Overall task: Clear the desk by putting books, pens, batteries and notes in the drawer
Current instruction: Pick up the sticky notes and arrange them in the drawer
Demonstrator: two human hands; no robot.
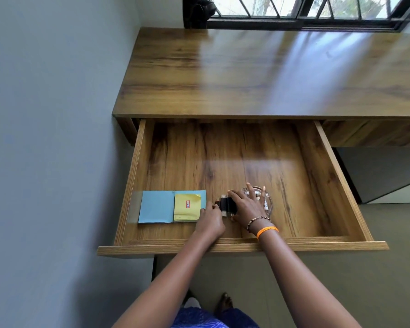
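The wooden drawer [317, 176] is pulled wide open below the desk top [246, 74]. At its front left lie two blue books [155, 207] side by side, with a yellow note pad [186, 207] on the right one. Beside them sits a small bunch of dark, stick-like items [225, 204], possibly pens. My left hand [211, 221] touches their left end with curled fingers. My right hand [246, 205] lies flat over their right side. A clear glass dish [266, 200] holding batteries stands partly hidden behind my right hand.
A grey wall runs along the left of the desk. A barred window [317, 8] and a dark object [199, 10] are at the desk's far edge. The drawer's back and right parts show bare wood. My feet [224, 301] stand on the floor below.
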